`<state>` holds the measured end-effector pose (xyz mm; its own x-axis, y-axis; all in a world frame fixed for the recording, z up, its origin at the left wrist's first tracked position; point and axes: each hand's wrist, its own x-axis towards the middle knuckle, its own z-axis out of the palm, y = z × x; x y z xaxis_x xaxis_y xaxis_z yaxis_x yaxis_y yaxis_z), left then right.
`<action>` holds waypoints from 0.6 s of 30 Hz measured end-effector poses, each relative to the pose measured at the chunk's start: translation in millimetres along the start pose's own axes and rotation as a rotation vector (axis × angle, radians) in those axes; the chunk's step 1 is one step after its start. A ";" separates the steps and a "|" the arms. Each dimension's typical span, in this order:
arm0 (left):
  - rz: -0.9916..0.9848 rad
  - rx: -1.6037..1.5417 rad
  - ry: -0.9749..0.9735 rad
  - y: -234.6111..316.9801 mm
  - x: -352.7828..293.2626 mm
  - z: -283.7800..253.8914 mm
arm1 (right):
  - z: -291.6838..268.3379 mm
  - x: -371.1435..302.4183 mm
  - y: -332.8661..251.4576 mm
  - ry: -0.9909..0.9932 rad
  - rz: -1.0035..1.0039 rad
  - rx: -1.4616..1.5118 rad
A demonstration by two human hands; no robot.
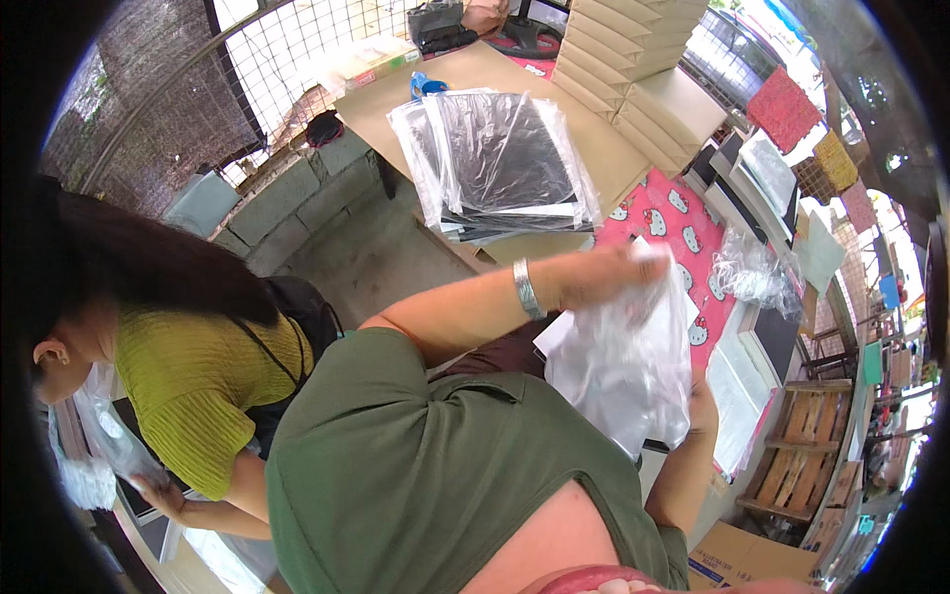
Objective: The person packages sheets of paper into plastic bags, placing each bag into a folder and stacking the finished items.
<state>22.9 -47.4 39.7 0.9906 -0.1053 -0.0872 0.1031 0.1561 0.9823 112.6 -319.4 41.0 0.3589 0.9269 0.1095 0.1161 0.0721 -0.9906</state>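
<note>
A clear plastic bag (623,371) hangs crumpled in front of me, between my two hands. My left hand (618,280), with a silver bracelet at its wrist, is closed on the bag's far end; motion blurs its fingers. At the bag's right edge my right hand (702,406) grips it, its fingertips partly hidden behind the plastic. White sheet corners (556,335) stick out from under the bag. Beyond my left arm lies a stack of black panels in clear plastic (510,153).
The stack rests on a tan board (381,124) beside a pink patterned tablecloth (681,213). Folded beige pieces (628,49) tower at the back. Crumpled plastic (757,267) lies right. A co-worker in a yellow-green top (208,376) works close on my left. A cardboard box (752,556) sits lower right.
</note>
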 end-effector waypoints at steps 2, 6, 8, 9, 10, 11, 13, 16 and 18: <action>0.132 -0.429 -0.024 12.5 -2.7 -10.6 | 6.5 -9.9 13.3 -0.106 0.141 -0.140; -0.150 0.410 -0.075 -45.3 -15.6 -6.4 | -24.5 2.8 -7.6 0.824 -0.390 0.415; -0.259 0.236 -0.131 -44.8 -22.4 0.3 | -11.1 2.9 -10.8 0.886 -0.337 0.530; -0.140 0.068 -0.203 -45.5 -18.2 -9.0 | -4.3 0.7 -1.2 0.825 -0.159 0.573; -0.008 -0.144 -0.209 -37.6 -16.4 -16.9 | -2.3 -5.2 19.9 0.954 0.056 0.437; 0.119 -0.358 -0.212 -26.4 -14.7 -24.9 | -7.5 -17.0 24.9 0.699 0.165 0.260; 0.185 -0.632 -0.174 -9.9 -16.3 -36.5 | -6.6 -24.1 24.4 0.137 0.205 -0.178; 0.191 -0.158 -0.205 -33.8 -9.6 -43.3 | -18.0 -3.4 8.5 0.343 -0.236 0.088; 0.195 0.600 -0.100 -53.9 -15.6 -21.5 | -17.5 2.4 -21.7 0.733 -0.436 0.625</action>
<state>3.8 -33.1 -15.4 0.9699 -0.2260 0.0900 -0.1752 -0.3921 0.9031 127.2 -325.2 64.2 0.8966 0.3415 0.2821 -0.0532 0.7153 -0.6968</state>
